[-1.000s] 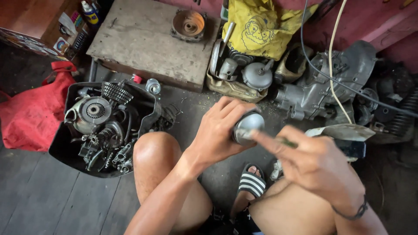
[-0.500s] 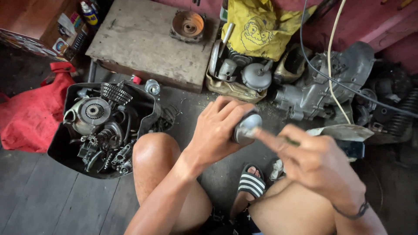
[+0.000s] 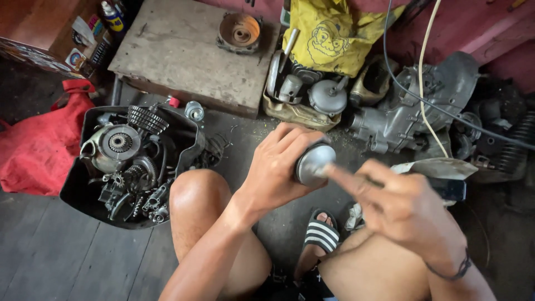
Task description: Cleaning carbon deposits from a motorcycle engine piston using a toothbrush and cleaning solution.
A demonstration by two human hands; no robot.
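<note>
A yellow bag (image 3: 334, 36) printed with a dark cartoon face is seen just right of the grey wooden block (image 3: 184, 50). Left of that block, a spray can (image 3: 113, 17) with a yellow-and-blue label and small colourful packets (image 3: 83, 47) are seen on a shelf.

Left hand (image 3: 278, 173) grips a round metal part (image 3: 313, 163); right hand (image 3: 404, 209) fingers touch it.
</note>
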